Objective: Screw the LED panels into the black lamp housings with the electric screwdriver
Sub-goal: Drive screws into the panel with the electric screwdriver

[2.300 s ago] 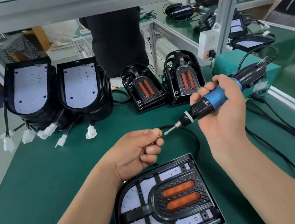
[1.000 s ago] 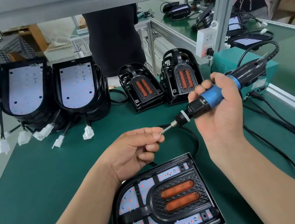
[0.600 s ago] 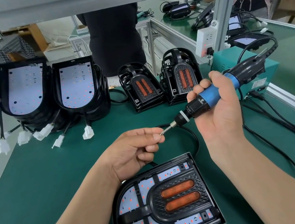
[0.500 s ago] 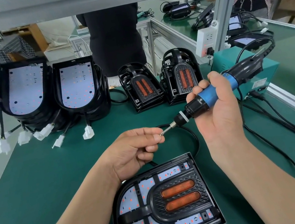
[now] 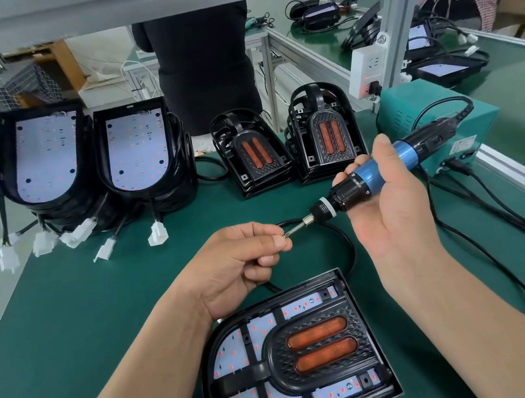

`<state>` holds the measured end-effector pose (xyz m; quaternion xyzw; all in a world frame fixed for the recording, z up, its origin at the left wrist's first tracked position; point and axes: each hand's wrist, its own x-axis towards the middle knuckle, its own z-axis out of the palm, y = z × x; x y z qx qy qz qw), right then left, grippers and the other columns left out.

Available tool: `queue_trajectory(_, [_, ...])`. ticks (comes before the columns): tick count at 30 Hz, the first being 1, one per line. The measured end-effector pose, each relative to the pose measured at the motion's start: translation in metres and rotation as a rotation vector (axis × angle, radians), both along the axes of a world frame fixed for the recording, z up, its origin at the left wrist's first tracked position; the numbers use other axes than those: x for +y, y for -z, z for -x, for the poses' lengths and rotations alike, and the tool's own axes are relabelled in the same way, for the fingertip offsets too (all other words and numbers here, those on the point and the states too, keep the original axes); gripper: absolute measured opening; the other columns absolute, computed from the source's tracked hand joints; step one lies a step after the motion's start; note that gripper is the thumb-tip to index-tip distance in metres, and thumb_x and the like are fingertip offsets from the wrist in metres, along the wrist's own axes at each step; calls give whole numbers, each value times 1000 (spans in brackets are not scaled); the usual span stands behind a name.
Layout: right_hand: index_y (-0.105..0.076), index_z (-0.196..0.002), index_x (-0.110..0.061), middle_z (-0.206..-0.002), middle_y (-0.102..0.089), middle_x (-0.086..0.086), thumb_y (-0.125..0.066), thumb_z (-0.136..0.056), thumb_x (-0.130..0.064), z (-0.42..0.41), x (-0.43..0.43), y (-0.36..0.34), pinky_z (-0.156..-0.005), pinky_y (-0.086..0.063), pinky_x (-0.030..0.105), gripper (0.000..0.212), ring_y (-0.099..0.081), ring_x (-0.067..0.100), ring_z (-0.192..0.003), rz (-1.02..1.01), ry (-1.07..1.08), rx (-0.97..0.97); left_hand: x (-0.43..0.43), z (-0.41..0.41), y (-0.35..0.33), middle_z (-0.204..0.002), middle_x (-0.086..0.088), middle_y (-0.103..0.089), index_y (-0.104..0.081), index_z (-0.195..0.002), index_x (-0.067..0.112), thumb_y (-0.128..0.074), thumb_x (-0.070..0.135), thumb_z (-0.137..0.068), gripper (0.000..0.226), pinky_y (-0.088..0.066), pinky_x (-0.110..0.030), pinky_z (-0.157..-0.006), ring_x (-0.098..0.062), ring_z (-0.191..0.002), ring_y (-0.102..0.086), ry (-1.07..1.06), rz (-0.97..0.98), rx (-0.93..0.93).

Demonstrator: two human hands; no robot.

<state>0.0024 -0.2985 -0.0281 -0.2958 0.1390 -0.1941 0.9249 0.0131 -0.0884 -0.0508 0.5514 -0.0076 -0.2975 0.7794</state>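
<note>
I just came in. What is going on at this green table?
A person's right hand grips a blue and black electric screwdriver, its bit aimed at the left hand, which pinches a small metal piece, probably a screw, against the tip. A black lamp housing with a white LED panel lies flat on the green table mat below the hands, untouched. More stacked housings stand at the back.
</note>
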Motion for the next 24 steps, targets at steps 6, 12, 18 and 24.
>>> queue_trajectory(6, [-60, -112, -9, -85, -62, 1, -73, -101, -21, 0, 1, 1, -82, -58, 35, 20, -60, 16, -75, 30, 2, -51, 1, 0, 0, -86, -15, -71, -68, -97, 2, -77, -8, -80, 22, -33, -14, -42, -8, -55, -48, 12, -21, -23])
queue_trajectory(12, [-55, -108, -14, -91, -60, 0, -65, -103, -16, 6, 2, -2, -90, -52, 34, 12, -59, 16, -82, 63, -75, -242, 4, 0, -1, -84, -10, -67, -69, -95, 3, -70, -5, -81, 15, -31, -12, -40, -4, -54, -45, 90, 96, 85])
queue_trajectory(18, [-56, -110, -13, -88, -60, 1, -67, -103, -18, 4, 1, 0, -85, -54, 33, 15, -60, 15, -78, 42, -32, -160, 1, -1, -1, -85, -11, -69, -66, -98, 2, -72, -4, -81, 19, -33, -12, -41, -5, -54, -47, 52, 47, 28])
queue_trajectory(24, [-57, -111, -13, -84, -62, 1, -69, -104, -24, 2, 0, 5, -85, -57, 34, 18, -60, 16, -75, -69, -4, -69, 4, 0, -2, -87, -11, -67, -70, -96, 5, -70, -3, -86, 13, -33, -14, -43, -6, -57, -48, 57, 57, 36])
